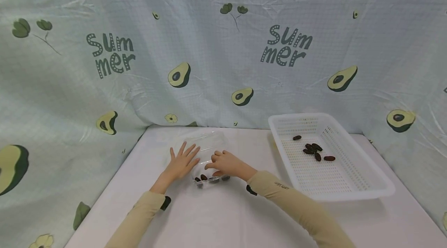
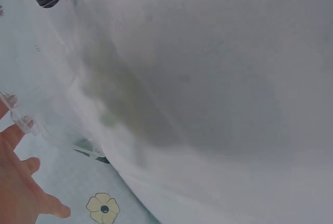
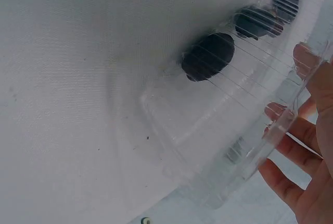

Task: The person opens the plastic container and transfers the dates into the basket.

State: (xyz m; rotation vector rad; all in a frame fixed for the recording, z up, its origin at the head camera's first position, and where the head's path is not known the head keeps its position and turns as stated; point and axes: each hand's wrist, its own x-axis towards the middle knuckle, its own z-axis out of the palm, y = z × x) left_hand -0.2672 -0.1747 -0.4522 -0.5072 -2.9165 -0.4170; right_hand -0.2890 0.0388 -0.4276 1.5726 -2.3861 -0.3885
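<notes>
A clear plastic clamshell box stands on the table with its lid laid back. Several dark brown dates lie along its near side; the right wrist view shows some dates through the ribbed wall. My left hand, fingers spread, rests at the box's left edge. Over the box's right side is my right hand, its fingers loosely bent at the rim. In the right wrist view, some fingertips show through the clear plastic, and no date is seen between them.
To the right stands a white perforated basket with several dates on its floor. A printed plastic curtain hangs behind the white table and along its sides.
</notes>
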